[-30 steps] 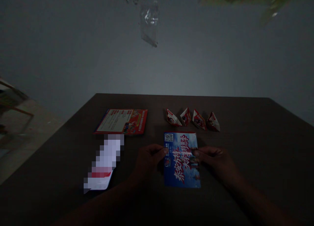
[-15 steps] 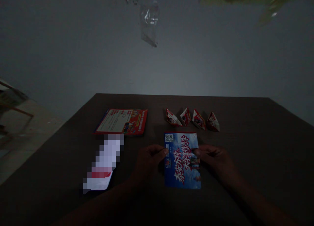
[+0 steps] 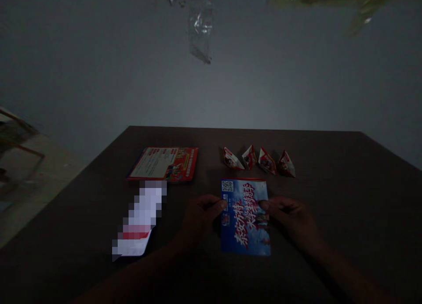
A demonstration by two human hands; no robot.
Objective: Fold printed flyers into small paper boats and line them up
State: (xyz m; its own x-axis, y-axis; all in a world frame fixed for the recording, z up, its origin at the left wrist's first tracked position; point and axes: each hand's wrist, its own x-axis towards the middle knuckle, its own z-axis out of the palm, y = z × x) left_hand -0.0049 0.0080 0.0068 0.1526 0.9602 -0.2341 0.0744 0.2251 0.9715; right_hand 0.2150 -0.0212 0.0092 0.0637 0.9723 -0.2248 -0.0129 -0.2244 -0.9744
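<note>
A blue printed leaflet [image 3: 245, 225] with red and white lettering and a QR code is held between both hands, near the middle of the table. My left hand [image 3: 204, 214] pinches its left edge, thumb on top. At the right edge, my right hand [image 3: 290, 211] grips it the same way. Beyond the leaflet stand several small folded red and white paper pieces in a row, among them one at the left end [image 3: 233, 159] and one at the right end [image 3: 286, 164]. A stack of red and white leaflets [image 3: 165, 164] lies to the left.
A lit phone [image 3: 141, 220], partly pixelated, lies left of my left hand on the dark table [image 3: 211, 139]. Behind the table rises a grey wall [image 3: 99, 66] with clear plastic [image 3: 201, 31] on it. A brown frame shows at the far left.
The top right corner of the blue leaflet has shifted very slightly to the right. Both hands keep their hold almost unmoved.
</note>
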